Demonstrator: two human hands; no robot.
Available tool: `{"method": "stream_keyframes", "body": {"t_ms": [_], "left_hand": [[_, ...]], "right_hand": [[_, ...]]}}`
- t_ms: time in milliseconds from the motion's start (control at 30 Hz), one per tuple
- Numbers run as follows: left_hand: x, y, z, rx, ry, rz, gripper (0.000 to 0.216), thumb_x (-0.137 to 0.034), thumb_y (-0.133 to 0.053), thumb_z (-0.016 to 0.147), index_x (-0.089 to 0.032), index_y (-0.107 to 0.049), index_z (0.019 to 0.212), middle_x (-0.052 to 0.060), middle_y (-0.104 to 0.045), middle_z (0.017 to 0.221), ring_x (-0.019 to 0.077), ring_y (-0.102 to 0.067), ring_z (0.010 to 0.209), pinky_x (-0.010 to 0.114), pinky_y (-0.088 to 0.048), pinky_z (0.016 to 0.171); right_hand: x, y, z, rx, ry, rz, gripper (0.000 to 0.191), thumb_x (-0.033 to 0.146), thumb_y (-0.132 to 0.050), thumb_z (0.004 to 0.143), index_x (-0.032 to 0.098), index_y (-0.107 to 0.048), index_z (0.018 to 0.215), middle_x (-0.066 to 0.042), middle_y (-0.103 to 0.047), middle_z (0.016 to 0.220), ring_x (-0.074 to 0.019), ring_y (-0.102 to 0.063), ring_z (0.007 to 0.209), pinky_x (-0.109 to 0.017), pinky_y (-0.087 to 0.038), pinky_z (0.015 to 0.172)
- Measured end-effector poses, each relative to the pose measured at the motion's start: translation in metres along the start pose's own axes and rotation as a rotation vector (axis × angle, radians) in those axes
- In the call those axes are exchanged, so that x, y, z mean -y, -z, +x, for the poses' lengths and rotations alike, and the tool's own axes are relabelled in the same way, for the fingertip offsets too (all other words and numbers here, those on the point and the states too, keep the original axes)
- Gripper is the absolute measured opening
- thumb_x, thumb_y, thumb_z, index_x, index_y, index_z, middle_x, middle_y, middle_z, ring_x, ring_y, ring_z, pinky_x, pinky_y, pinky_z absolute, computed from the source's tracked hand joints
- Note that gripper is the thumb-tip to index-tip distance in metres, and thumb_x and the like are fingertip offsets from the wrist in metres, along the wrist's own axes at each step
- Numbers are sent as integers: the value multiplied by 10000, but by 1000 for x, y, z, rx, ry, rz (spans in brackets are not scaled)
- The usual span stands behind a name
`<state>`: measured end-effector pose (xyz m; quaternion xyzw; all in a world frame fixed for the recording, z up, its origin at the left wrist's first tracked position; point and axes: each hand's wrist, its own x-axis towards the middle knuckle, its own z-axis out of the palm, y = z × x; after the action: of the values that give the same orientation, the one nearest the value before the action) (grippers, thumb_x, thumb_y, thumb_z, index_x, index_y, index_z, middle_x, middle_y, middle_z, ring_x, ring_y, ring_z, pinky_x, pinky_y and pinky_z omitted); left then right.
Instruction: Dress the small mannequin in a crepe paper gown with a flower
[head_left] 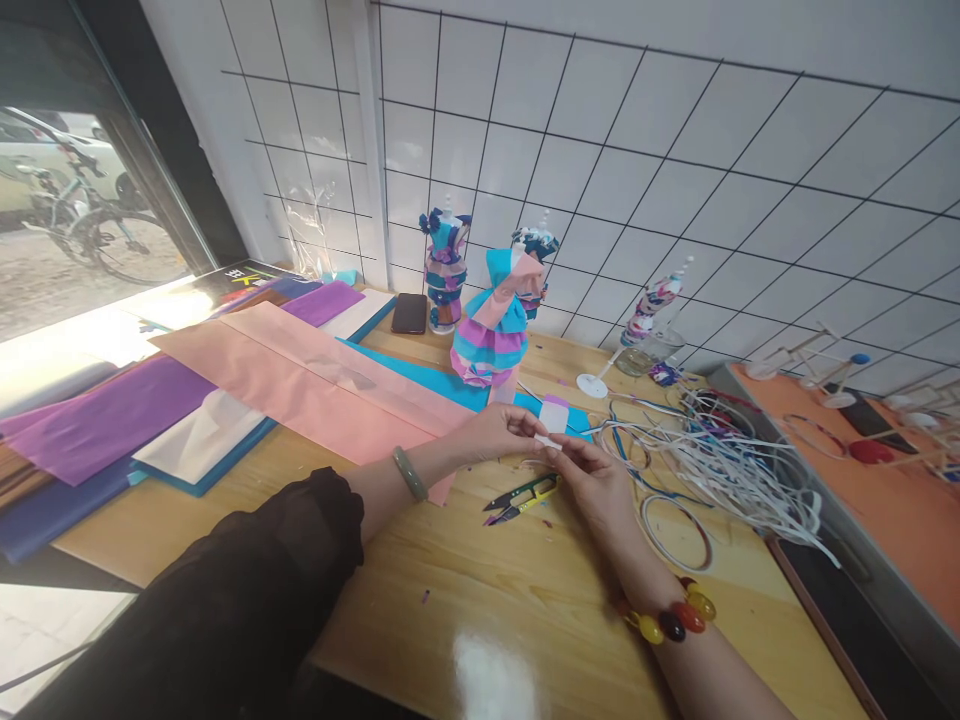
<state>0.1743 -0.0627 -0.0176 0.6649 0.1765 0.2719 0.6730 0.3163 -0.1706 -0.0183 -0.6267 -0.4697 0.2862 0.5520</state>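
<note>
Black sleeve [247,580] nearest, left hand [501,432] pinches white scrap [548,441]; yellow lettering [262,280] seems illegible.

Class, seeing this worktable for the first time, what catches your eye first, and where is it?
Probably the ruffled blue, pink and purple paper-like dress on a small figure, standing mid-table before the white wall with black grid lines. Nearer the viewer, the left hand and right hand pinch a small white piece. Long peach-pink sheets spread leftward; tangled white strips lie rightward.

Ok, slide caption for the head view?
Both hands hold a small white piece near snips, a tiered miniature dress standing beyond.
</note>
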Motion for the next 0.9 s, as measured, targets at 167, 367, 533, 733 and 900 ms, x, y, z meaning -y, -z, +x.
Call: {"method": "stream_keyframes", "body": {"t_ms": [167,367,533,733,900], "left_hand": [[-1,0,0,-5,7,17,395,-373,-755,609,-105,-635,874,45,-645,795,117,-593,737,248,-463,682],[1,2,0,-5,-24,35,359,-355,-739,640,-109,-635,880,50,-653,811,113,-599,744,245,-472,689],[3,1,2,-64,-79,115,322,-312,-728,656,-106,-643,888,66,-664,826,119,-607,743,253,-482,703],[-6,0,-2,-81,-63,235,307,-355,-702,677,-120,-679,874,62,-689,823,144,-622,776,255,-483,722],[-10,2,-4,-55,-92,331,265,-367,-677,701,-129,-693,815,45,-692,801,145,-623,776,232,-473,705]], "right_hand": [[5,1,0,-9,69,-70,281,399,-686,700,220,-727,912,-58,-717,873,-220,-634,785,-376,-494,727],[1,2,1,15,224,-180,216,362,-636,759,269,-734,928,-49,-695,872,-208,-616,812,-360,-485,733],[-5,5,1,30,286,-266,235,354,-585,805,282,-719,984,-50,-676,866,-199,-594,797,-345,-479,711],[-6,6,2,30,334,-311,220,338,-569,821,257,-722,957,-56,-676,868,-201,-597,813,-347,-476,729],[-3,5,1,31,362,-313,195,308,-569,820,256,-725,925,-55,-683,868,-199,-614,810,-349,-481,738]]}}
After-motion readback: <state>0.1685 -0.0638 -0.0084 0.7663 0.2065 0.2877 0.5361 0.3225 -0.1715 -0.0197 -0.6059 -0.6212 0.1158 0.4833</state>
